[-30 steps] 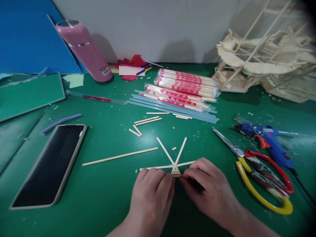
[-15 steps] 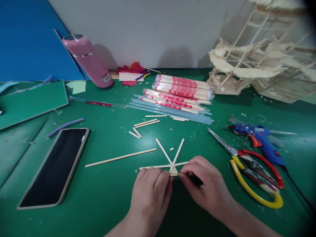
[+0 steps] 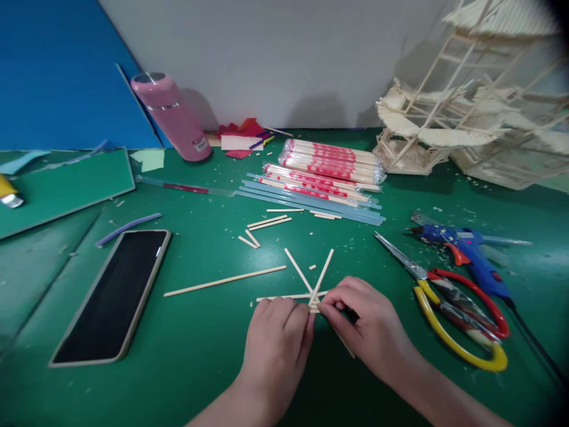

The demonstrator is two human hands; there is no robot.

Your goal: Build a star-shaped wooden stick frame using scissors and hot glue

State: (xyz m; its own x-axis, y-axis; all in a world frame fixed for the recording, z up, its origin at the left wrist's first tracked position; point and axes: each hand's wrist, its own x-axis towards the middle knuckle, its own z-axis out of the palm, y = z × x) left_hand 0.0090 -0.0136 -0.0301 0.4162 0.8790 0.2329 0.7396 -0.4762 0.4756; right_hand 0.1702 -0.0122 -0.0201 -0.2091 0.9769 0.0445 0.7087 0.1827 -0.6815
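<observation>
Since a second ago, both hands, left hand (image 3: 276, 332) and right hand (image 3: 365, 332), stay pinched on the fan of thin pale wooden sticks (image 3: 311, 284), whose flat right-pointing stick seems swung toward the near right, so the fan's shape is being adjusted.

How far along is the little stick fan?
Done: several short sticks already meet in a fan at one joint. In hand: the left hand and right hand pinch that joint together. Left, seemingly: cut pieces and one long stick lie unused; the glue gun and scissors rest beside.
</observation>
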